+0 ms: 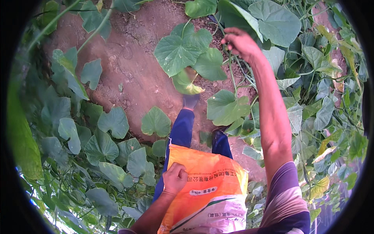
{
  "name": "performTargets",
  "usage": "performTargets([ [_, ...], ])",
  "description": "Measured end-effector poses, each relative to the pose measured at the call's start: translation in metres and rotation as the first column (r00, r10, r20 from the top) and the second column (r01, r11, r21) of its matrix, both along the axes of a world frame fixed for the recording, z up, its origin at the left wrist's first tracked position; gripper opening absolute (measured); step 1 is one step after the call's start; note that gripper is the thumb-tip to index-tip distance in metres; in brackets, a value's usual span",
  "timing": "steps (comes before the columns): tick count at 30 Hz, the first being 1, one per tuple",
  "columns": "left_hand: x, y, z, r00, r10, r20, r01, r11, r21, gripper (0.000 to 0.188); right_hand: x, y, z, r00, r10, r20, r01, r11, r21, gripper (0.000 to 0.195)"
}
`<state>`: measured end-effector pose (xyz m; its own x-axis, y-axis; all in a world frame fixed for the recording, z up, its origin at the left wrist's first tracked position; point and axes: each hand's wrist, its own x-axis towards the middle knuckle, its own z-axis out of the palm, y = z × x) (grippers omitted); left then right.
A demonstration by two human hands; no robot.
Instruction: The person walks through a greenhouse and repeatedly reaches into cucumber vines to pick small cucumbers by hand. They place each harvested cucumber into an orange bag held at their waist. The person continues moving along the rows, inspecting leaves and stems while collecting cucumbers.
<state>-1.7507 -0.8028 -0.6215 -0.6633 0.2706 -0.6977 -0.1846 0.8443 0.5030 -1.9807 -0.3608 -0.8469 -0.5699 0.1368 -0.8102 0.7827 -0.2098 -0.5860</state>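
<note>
My right hand (241,44) reaches out among the vines at the upper right, its fingers bent and apart. No fruit shows in it. Thin green stems (232,71) run just below its fingertips, and a large broad leaf (276,22) hangs beside it. My left hand (175,179) is curled into a fist against an orange and white woven plastic sack (213,175), seemingly gripping a fold of it. The sack lies across the front of my legs and bears printed writing. Its opening is not clearly seen.
Cucumber-like vines with lobed leaves (100,147) crowd the left side, and more foliage (318,96) stands at the right. Bare brown soil (131,73) runs between them. My blue-trousered leg (182,128) and dark shoe (191,100) stand near low leaves (181,52).
</note>
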Motion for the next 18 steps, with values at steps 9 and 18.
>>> performTargets([
  [9,0.005,0.018,0.012,0.997,-0.067,0.033,0.068,0.996,-0.058,0.006,0.160,-0.190,0.153,0.979,0.205,-0.010,-0.202,0.953,-0.227,0.038],
  [18,0.032,0.034,0.032,0.991,-0.106,0.080,0.113,0.989,-0.091,0.008,0.341,-0.149,0.463,0.947,0.292,-0.132,-0.268,0.494,-0.827,0.028],
])
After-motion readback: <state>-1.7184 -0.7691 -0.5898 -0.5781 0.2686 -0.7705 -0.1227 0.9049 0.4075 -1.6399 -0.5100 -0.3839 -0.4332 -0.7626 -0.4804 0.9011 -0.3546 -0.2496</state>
